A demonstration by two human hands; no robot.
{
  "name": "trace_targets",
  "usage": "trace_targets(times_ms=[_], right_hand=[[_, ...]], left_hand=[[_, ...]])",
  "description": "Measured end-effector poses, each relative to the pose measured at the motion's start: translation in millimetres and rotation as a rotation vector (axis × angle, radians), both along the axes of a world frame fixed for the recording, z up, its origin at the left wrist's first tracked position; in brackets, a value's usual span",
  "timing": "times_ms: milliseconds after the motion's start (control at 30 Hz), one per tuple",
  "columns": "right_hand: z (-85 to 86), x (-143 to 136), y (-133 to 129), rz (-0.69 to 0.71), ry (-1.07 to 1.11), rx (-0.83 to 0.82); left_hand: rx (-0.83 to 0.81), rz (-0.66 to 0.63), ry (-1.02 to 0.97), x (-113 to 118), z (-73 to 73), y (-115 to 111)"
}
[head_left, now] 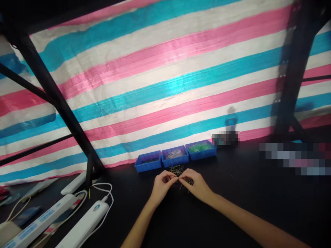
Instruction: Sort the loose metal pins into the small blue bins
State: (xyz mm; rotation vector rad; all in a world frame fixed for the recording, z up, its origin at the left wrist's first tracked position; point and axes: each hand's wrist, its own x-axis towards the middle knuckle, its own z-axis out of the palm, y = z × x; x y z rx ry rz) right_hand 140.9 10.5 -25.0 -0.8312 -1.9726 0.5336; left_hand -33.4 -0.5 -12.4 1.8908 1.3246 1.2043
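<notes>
Black tabletop (240, 193), thin rods (177, 169) just beyond and between left hand (162, 182) and right hand (198, 183), both pinched closed, contents unclear.

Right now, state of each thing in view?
Left hand: pinched, contents unclear
Right hand: pinched, contents unclear
Rods: loose, crisscrossed heap
Left bin: open, dark bits inside
Middle bin: open, pale bits inside
Right bin: open, green bits inside
Socket strip: flat, power unclear
Button strip: flat, power unclear
Tarp: hung, wrinkled

Greyish rods (177, 169), blue trays (149, 167), pink-teal-white striped sheet (155, 96), black tabletop (238, 182)
</notes>
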Motion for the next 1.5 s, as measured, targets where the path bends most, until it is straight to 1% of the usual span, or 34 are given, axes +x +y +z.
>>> trace_targets(times_ms=[100,133,167,233,300,433,533,600,633,700,767,800,867,933,967,1000,1067,1167,1267,1500], right_hand=[[-0.1,0.5,0.5,-0.038,0.044,-0.024],[-0.2,0.6,0.2,-0.046,0.044,-0.027],[-0.2,0.5,-0.3,-0.049,0.039,-0.026],[0.1,0.5,-1.9,-0.046,0.024,-0.021],[0.9,0.7,-3.9,-0.041,0.011,-0.015],[3.0,1.7,-7.7,-0.028,-0.030,-0.014],[3.5,2.2,-9.7,-0.008,-0.075,0.007],[3.0,1.9,-10.3,-0.013,-0.102,0.018],[2.7,1.7,-10.4,-0.013,-0.115,0.021],[2.3,1.4,-10.2,-0.019,-0.145,0.026],[3.2,2.1,-9.5,-0.036,-0.178,0.030],[4.3,3.1,-8.9,-0.047,-0.197,0.035],[7.4,6.8,-6.8,-0.063,-0.253,0.063],[10.1,12.4,-2.9,-0.092,-0.310,0.097],[10.6,15.6,-0.3,-0.106,-0.335,0.101],[10.6,18.6,2.4,-0.143,-0.347,0.097],[8.7,23.4,7.6,-0.195,-0.382,0.063],[4.5,26.0,11.5,-0.213,-0.423,-0.004],[2.2,24.1,10.6,-0.207,-0.433,-0.039],[-0.2,21.6,9.2,-0.198,-0.427,-0.008]], left_hand=[[-0.035,-0.063,0.104,-12.4,3.1,3.8],[-0.040,-0.071,0.122,-17.7,3.3,5.8],[-0.036,-0.044,0.119,-23.3,3.1,8.3],[-0.004,0.070,0.085,-35.7,1.1,14.1],[0.047,0.218,0.061,-48.7,-2.3,20.2],[0.212,0.494,0.059,-72.8,-6.7,32.0],[0.278,0.692,0.078,-85.0,-2.8,44.2],[0.261,0.776,0.099,-86.2,1.4,53.6],[0.260,0.773,0.099,-83.5,3.0,57.4],[0.295,0.710,0.098,-70.9,4.4,60.6],[0.345,0.630,0.137,-50.5,4.2,55.1],[0.356,0.577,0.188,-38.7,4.2,48.9],[0.338,0.398,0.322,-15.8,5.6,32.0],[0.293,0.172,0.478,2.1,9.0,14.4],[0.283,0.095,0.548,8.3,10.8,7.2],[0.268,0.051,0.610,12.7,12.3,1.6],[0.244,0.017,0.693,16.3,13.5,-4.4],[0.220,0.002,0.742,14.4,11.2,-3.8],[0.192,-0.002,0.744,11.9,6.9,0.2],[0.157,-0.012,0.684,15.6,-0.3,2.6]])
